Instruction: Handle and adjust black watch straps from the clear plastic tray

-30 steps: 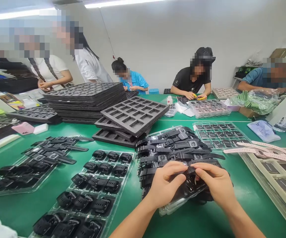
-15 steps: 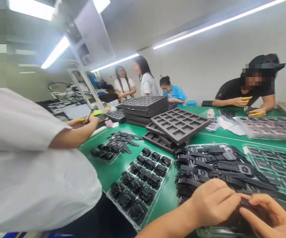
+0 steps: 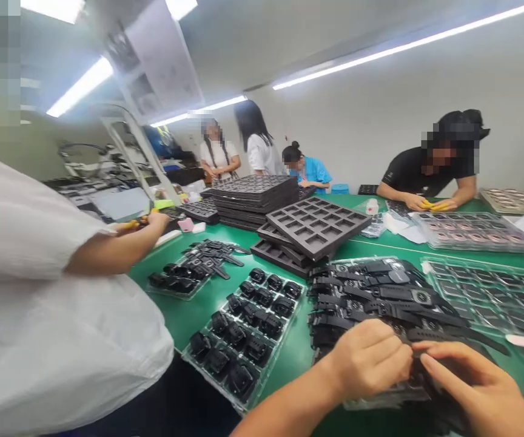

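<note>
Close in front, my left hand [image 3: 366,358] is closed in a pinch at the end of a black watch strap [image 3: 419,351]. My right hand [image 3: 484,382] grips the same strap from the other side, thumb and index finger brought together on it. Most of the strap, and whatever it joins to, is hidden by my fingers and in dark shade. Both hands are over the near end of a clear tray heaped with black smartwatches [image 3: 366,294], whose straps lie stretched out.
Left of the heap, a clear tray [image 3: 266,388] holds curled black watches. Dark foam trays [image 3: 316,227] are stacked behind. Plastic trays of watch faces [image 3: 493,291] lie right. A co-worker in a white shirt [image 3: 25,243] stands close on the left; others work across the green table [image 3: 366,246].
The view has shifted slightly, and things appear further left. Both my hands stay pinched together at the strap. Across the table, the person in black has lowered their yellow-tipped fingers together.
</note>
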The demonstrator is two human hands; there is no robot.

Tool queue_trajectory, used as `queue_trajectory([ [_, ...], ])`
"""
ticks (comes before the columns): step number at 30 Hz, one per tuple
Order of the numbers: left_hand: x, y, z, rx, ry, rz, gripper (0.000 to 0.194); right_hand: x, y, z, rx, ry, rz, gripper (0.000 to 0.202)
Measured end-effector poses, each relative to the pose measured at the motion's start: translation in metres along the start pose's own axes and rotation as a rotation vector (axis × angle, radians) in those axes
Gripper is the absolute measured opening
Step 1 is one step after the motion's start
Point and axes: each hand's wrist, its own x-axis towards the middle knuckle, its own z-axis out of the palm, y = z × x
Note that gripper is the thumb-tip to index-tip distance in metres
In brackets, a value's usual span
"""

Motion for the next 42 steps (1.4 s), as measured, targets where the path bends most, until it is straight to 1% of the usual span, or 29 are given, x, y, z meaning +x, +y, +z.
queue_trajectory([
  [2,-0.001,0.000,-0.004,-0.036,0.018,-0.022,0.014,0.000,-0.008,-0.003,-0.011,-0.069,0.014,0.026],
  [3,-0.002,-0.001,-0.006,-0.050,0.044,-0.026,0.015,0.001,-0.012,-0.004,-0.011,-0.097,0.005,0.024],
  [6,-0.003,-0.006,-0.009,-0.056,0.159,-0.054,0.020,0.005,-0.019,-0.001,-0.042,-0.159,-0.077,0.020],
  [9,-0.004,-0.015,-0.019,-0.145,0.193,-0.116,0.020,0.008,-0.026,0.001,-0.162,-0.184,-0.181,0.023],
  [11,-0.004,-0.023,-0.028,-0.254,0.236,-0.230,0.014,0.009,-0.033,0.004,-0.206,-0.203,-0.241,0.019],
  [12,-0.004,-0.027,-0.033,-0.300,0.288,-0.308,0.013,0.009,-0.036,0.006,-0.205,-0.231,-0.268,0.017],
  [14,-0.002,-0.034,-0.040,-0.354,0.414,-0.443,0.013,0.010,-0.043,0.014,-0.201,-0.345,-0.322,0.014],
  [15,0.000,-0.036,-0.042,-0.364,0.456,-0.471,0.015,0.011,-0.046,0.018,-0.212,-0.420,-0.356,0.013],
  [16,0.002,-0.037,-0.043,-0.369,0.476,-0.466,0.016,0.013,-0.048,0.023,-0.239,-0.494,-0.394,0.012],
  [19,0.005,-0.034,-0.041,-0.355,0.469,-0.356,0.020,0.018,-0.052,0.032,-0.392,-0.663,-0.504,0.014],
  [22,-0.005,-0.022,-0.036,-0.328,0.437,-0.314,0.025,0.020,-0.050,0.029,-0.519,-0.757,-0.553,0.021],
  [23,-0.011,-0.016,-0.033,-0.314,0.397,-0.308,0.023,0.020,-0.049,0.025,-0.531,-0.755,-0.563,0.024],
  [24,-0.019,-0.010,-0.030,-0.294,0.337,-0.295,0.020,0.019,-0.046,0.019,-0.532,-0.719,-0.575,0.028],
  [25,-0.028,-0.003,-0.026,-0.266,0.260,-0.273,0.019,0.019,-0.043,0.012,-0.528,-0.643,-0.587,0.030],
  [26,-0.036,0.003,-0.022,-0.226,0.178,-0.245,0.022,0.018,-0.039,0.004,-0.528,-0.533,-0.597,0.029],
  [27,-0.045,0.009,-0.019,-0.176,0.101,-0.222,0.026,0.018,-0.035,-0.005,-0.537,-0.412,-0.598,0.025],
  [28,-0.052,0.014,-0.016,-0.124,0.043,-0.201,0.026,0.018,-0.031,-0.013,-0.557,-0.310,-0.585,0.019],
  [29,-0.058,0.018,-0.014,-0.078,0.004,-0.190,0.023,0.018,-0.027,-0.021,-0.590,-0.249,-0.560,0.014],
  [30,-0.062,0.020,-0.013,-0.045,-0.015,-0.187,0.017,0.017,-0.024,-0.028,-0.632,-0.236,-0.531,0.011],
  [32,-0.067,0.022,-0.013,-0.024,-0.015,-0.191,0.012,0.014,-0.020,-0.036,-0.713,-0.302,-0.487,0.013],
  [34,-0.067,0.020,-0.014,-0.033,0.002,-0.196,0.011,0.011,-0.020,-0.037,-0.779,-0.368,-0.484,0.016],
  [38,-0.068,0.021,-0.015,-0.018,0.012,-0.191,0.014,0.002,-0.025,-0.026,-0.962,-0.379,-0.454,0.017],
  [40,-0.072,0.024,-0.011,0.013,0.004,-0.208,0.016,-0.002,-0.025,-0.019,-1.085,-0.348,-0.425,0.016],
  [42,-0.076,0.027,-0.006,0.054,-0.001,-0.220,0.019,-0.004,-0.023,-0.013,-1.185,-0.297,-0.407,0.022],
])
